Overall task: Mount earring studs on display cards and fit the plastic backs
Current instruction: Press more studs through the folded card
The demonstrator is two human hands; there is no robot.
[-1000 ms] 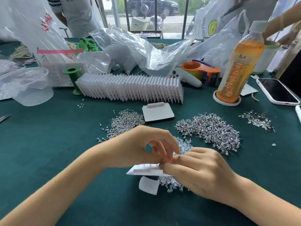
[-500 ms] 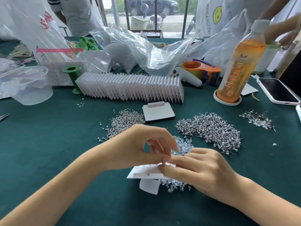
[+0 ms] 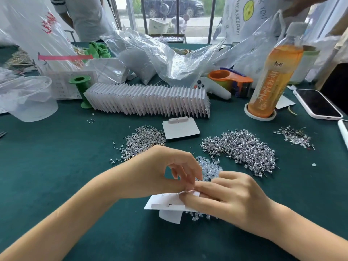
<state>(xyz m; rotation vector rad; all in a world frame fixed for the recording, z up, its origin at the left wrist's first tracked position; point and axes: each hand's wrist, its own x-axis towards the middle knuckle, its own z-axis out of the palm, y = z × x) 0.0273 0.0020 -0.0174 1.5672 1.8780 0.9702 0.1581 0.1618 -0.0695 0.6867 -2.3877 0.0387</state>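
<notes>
A white display card (image 3: 163, 203) lies flat low in the middle, over a heap of clear plastic backs (image 3: 208, 167). My left hand (image 3: 158, 172) pinches the card's upper edge with thumb and fingers. My right hand (image 3: 226, 197) lies over the card's right part, its fingertips meeting the left hand's at that edge; whether they hold a back is hidden. Two piles of silver studs flank a spare card (image 3: 179, 129): a smaller stud pile (image 3: 143, 142) on the left, a larger stud pile (image 3: 243, 149) on the right.
A long row of finished cards (image 3: 148, 100) stands across the middle. An orange drink bottle (image 3: 273, 80), a tape dispenser (image 3: 231, 81), a phone (image 3: 318, 104), a clear tub (image 3: 28, 98), a green spool (image 3: 81, 91) and plastic bags (image 3: 160, 59) crowd the back of the green table (image 3: 47, 166).
The right hand's fingers have slid a little right along the card's top edge, and the left fingers have shifted with them. The card has barely moved.
</notes>
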